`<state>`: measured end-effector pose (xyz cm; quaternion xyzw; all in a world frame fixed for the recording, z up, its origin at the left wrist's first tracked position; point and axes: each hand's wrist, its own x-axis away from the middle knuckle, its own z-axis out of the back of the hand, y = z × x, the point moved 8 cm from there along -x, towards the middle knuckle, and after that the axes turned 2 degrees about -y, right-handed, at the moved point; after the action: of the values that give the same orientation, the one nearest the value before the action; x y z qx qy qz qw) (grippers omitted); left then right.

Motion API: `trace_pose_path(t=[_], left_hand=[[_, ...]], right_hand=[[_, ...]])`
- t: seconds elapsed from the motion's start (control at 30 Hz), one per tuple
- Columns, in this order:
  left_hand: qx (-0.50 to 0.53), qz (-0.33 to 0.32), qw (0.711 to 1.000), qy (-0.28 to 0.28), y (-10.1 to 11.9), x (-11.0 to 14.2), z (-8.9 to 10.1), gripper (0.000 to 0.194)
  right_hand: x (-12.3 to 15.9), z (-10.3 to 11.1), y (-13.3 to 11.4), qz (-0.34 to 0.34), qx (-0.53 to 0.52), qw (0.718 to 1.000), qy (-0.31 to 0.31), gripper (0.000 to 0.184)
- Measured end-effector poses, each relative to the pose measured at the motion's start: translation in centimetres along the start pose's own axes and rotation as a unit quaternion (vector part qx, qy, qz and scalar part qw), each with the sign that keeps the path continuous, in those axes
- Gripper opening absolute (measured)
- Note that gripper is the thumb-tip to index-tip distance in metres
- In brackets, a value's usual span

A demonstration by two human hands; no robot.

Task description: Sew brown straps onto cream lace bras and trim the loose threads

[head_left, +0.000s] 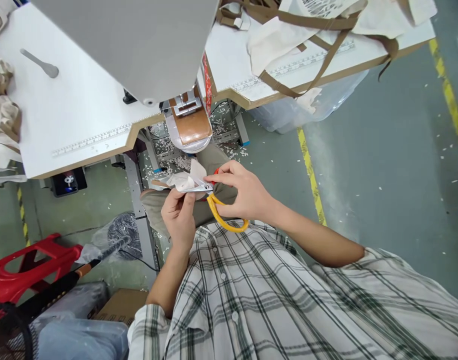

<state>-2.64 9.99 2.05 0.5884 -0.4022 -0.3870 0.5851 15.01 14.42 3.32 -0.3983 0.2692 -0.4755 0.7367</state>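
My left hand pinches a small piece of cream fabric over my lap, below the sewing machine's arm. My right hand grips a pair of scissors with yellow-orange handles. The metal blades lie against the fabric's edge, just above my left fingers. A brown strap end sticks out to the left of the fabric. My checked shirt fills the bottom of the view.
A grey sewing machine stands on a white table with a printed ruler. Cream bags with brown straps lie on the right table. A red stool and bags sit at the lower left. Fabric scraps litter the floor.
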Motion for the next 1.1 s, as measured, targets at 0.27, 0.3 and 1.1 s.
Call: trace_pose_path(t=[0.27, 0.3, 1.1], left_hand=[[-0.02, 0.013, 1.0, -0.002, -0.4, 0.4, 0.3, 0.011], [-0.026, 0.019, 0.999, 0.002, -0.6, 0.5, 0.3, 0.013], [0.148, 0.215, 0.965, 0.029, -2.4, -0.7, 2.0, 0.03]], right_hand=[[0.5, 0.1, 0.9, -0.008, -0.007, 1.0, -0.005, 0.054], [0.6, 0.1, 1.1, -0.016, -0.005, 1.0, -0.004, 0.054], [-6.1, 11.3, 5.8, -0.068, 0.169, 0.974, 0.136, 0.056]])
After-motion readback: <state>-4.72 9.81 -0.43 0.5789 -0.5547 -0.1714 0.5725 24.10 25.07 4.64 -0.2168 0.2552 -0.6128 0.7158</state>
